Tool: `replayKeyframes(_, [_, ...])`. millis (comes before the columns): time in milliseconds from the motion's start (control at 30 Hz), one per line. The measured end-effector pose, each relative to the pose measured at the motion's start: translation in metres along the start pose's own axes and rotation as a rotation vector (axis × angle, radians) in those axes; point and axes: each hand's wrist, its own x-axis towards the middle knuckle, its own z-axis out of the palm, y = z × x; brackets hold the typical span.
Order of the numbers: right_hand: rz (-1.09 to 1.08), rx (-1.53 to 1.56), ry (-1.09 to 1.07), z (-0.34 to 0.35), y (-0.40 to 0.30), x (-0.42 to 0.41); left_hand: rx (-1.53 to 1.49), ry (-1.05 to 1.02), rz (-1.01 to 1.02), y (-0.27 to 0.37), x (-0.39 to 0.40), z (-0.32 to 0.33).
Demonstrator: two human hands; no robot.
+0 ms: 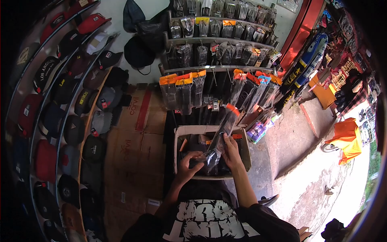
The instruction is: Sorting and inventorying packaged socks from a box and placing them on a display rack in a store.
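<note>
My right hand [231,150] grips a long clear plastic package [225,123] along its right side. The package has an orange header at its upper end and dark contents that I cannot make out for sure. At its lower end, the fingers of my left hand [189,168] are curled against the plastic, with the thumb below. Under both hands stands an open cardboard box [179,131] with dark packaged goods inside, partly hidden by the package and my hands.
Metal display rails [217,69] hung with packaged goods, some with orange headers [183,79], rise behind the box. Stacked cartons [127,151] and shelves of caps [74,128] line the left. A concrete step [314,116] and an orange cover [347,137] lie to the right.
</note>
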Motion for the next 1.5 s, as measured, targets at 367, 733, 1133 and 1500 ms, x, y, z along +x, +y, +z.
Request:
replayKeyframes(367, [0.336, 0.130, -0.040, -0.009, 0.046, -0.009, 0.208, -0.157, 0.154, 0.014, 0.017, 0.007])
replayKeyframes(733, [0.309, -0.116, 0.055, 0.001, 0.044, -0.027, -0.096, -0.097, -0.119, -0.005, 0.008, 0.009])
replayKeyframes(1133, [0.350, -0.010, -0.018, -0.011, 0.042, -0.029, -0.070, -0.133, -0.052, 0.011, -0.001, 0.012])
replayKeyframes(1500, [0.295, -0.117, -0.030, -0.004, 0.047, -0.030, -0.095, -0.113, -0.203, 0.015, -0.006, -0.002])
